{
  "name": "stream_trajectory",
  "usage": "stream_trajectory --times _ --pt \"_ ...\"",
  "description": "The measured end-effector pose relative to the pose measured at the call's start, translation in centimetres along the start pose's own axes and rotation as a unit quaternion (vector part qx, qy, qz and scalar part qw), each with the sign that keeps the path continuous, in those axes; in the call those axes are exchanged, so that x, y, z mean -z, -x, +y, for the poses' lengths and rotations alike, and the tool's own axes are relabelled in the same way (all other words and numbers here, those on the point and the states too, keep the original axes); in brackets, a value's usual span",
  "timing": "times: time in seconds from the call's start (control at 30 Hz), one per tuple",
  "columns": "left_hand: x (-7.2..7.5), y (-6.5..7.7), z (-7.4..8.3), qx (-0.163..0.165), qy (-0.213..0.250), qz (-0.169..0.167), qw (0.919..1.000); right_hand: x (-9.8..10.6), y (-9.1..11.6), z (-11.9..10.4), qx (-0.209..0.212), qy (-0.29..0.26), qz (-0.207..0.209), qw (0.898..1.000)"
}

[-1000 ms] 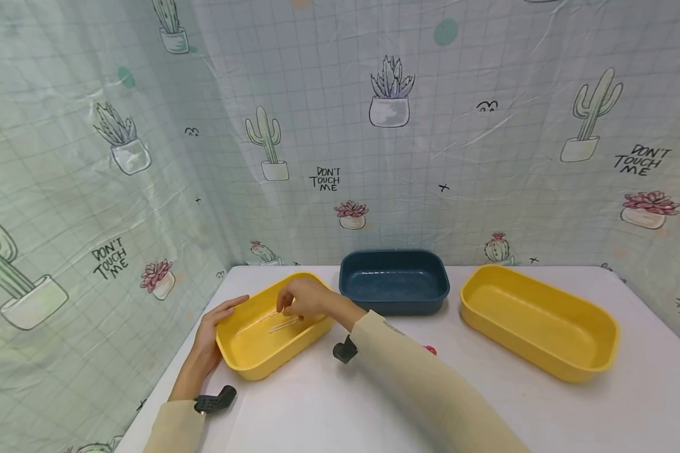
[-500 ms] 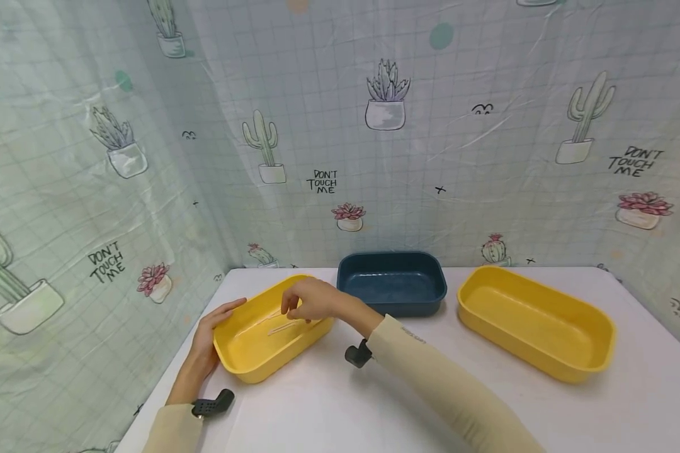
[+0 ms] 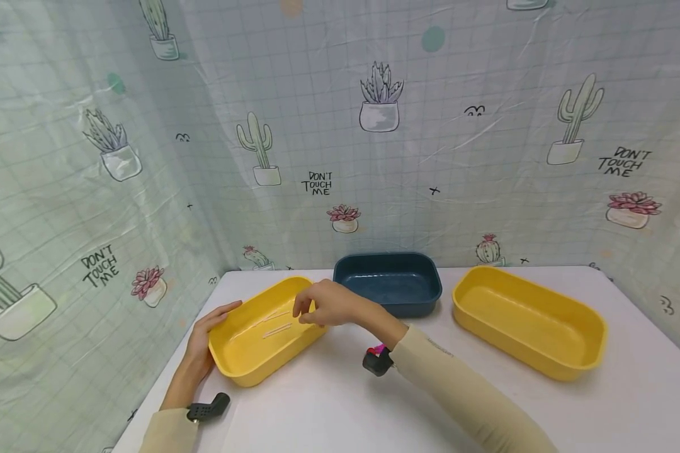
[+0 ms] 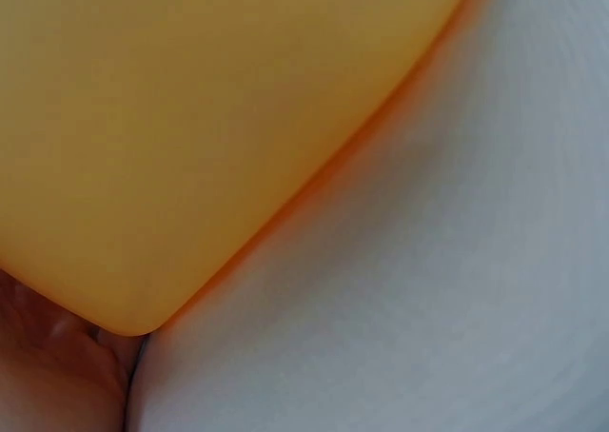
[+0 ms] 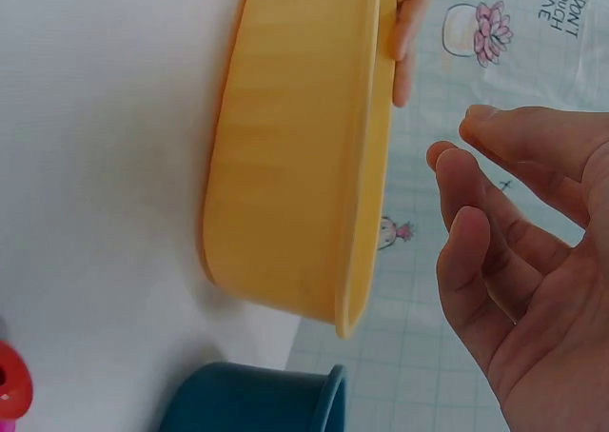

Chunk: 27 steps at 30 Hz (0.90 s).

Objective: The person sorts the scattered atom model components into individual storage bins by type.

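Observation:
My left hand (image 3: 203, 340) rests against the left end of a yellow oblong container (image 3: 272, 362), its fingers lying along the outer wall up to the rim. Two thin, pale sticks (image 3: 276, 331) lie on the container's floor; their exact kind is too small to tell. Over the container's right end hovers my right hand (image 3: 328, 303), fingers loosely bent and nothing between them. The right wrist view shows this hand (image 5: 533, 251) clear of the container wall (image 5: 295, 147), thumb and fingertips apart. In the left wrist view, the container (image 4: 190, 147) hides most of the left hand.
A dark blue container (image 3: 388, 308) stands at the back middle of the white table (image 3: 317, 409). Another yellow container (image 3: 529, 321) is on the right. Partly hidden by my right wrist, a small red and pink object (image 3: 376, 350) lies on the table. Patterned curtains surround the table.
My right hand has drawn back to the right and its fingers have parted, leaving the pale sticks in the container. The left hand keeps its place on the container.

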State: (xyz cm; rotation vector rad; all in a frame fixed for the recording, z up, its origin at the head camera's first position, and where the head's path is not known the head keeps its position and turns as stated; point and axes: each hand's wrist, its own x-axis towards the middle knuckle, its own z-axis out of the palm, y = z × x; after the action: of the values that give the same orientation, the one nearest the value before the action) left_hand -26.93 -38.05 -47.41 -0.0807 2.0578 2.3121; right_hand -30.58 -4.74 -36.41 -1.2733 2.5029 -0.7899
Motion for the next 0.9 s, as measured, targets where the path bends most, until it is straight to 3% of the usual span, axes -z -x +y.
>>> stream_trajectory --times 0.33,0.6,0.9 --pt "0.2 0.0 -0.1 -0.008 -0.004 -0.007 0.9999 0.6 3.2 1.1 0.003 -0.020 0.018 1.000" --pt "0.1 -0.1 0.0 -0.005 0.006 -0.005 1.0000 2.0 6.4 2.3 -0.020 -0.054 0.033 0.998" --pt "0.2 0.0 0.2 -0.006 0.002 -0.021 0.9998 2.3 9.8 4.9 -0.031 -0.071 0.047 0.996"
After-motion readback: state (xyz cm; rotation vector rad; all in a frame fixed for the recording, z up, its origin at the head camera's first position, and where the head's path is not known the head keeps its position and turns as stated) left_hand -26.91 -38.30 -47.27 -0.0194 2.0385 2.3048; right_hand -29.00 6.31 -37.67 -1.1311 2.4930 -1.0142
